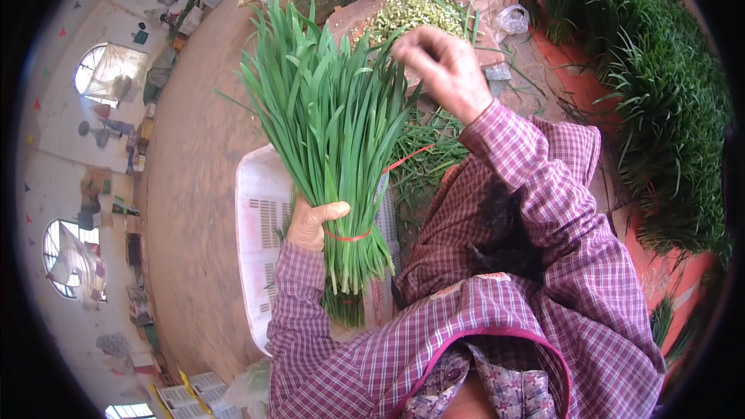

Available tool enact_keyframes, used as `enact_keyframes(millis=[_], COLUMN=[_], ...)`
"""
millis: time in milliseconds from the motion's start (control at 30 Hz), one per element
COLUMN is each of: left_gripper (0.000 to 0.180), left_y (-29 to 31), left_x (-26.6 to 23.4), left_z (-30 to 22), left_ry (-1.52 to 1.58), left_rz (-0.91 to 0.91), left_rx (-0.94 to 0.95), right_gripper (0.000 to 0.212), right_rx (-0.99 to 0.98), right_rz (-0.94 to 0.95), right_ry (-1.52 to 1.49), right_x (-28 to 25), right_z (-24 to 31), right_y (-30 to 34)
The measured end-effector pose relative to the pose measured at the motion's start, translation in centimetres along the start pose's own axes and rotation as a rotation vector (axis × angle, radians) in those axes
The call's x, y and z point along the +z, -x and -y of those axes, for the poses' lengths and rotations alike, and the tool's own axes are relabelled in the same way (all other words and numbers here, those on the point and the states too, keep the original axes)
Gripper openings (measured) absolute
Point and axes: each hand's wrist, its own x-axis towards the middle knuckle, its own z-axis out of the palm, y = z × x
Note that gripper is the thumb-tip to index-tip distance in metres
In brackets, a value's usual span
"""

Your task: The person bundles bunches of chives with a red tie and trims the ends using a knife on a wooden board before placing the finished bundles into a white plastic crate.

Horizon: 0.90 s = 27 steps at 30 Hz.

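Note:
A thick bundle of garlic chives (334,109) stands tilted in front of me, leaf tips away and pale cut ends toward me. My left hand (310,221) grips it from the left side near its base, with the thumb across the stems. A red band (348,237) circles the stems just below that thumb. My right hand (446,70) is at the right edge of the leaf tips, its fingers bent into a pinch on a leaf there. Under the bundle is a white plastic crate (250,264), with more tied chives (344,309) partly hidden in it.
Loose green leaves (423,140) lie heaped right of the crate. Farther off, pale trimmings (407,15) cover a board beside a clear plastic bag (511,22). A long bank of chives (660,101) lines the right side. Bare brown floor (186,186) stretches to the left.

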Motion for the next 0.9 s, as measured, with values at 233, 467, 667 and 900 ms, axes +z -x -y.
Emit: enact_keyframes(millis=[233, 467, 667, 900], left_gripper=[0.072, 0.068, 0.067, 0.07], left_y=[0.1, 0.1, 0.0, -0.4], left_x=[0.5, 1.1, 1.6, 0.7], left_z=[-0.1, -0.4, -0.4, 0.2], left_ry=[-0.048, -0.14, -0.063, -0.045], left_rz=[0.0, -0.008, 0.002, 0.041], left_rx=[-0.009, -0.005, -0.028, -0.031], right_gripper=[0.025, 0.022, 0.02, 0.028], right_rx=[-0.137, -0.393, -0.3, 0.046], right_rz=[0.021, 0.21, 0.273, -0.078], right_ry=[0.075, 0.536, 0.401, -0.201], right_x=[-3.5, -0.6, 1.1, -0.8], right_z=[2.6, 2.2, 0.0, -2.6], right_y=[-0.8, -0.6, 0.1, -2.0])
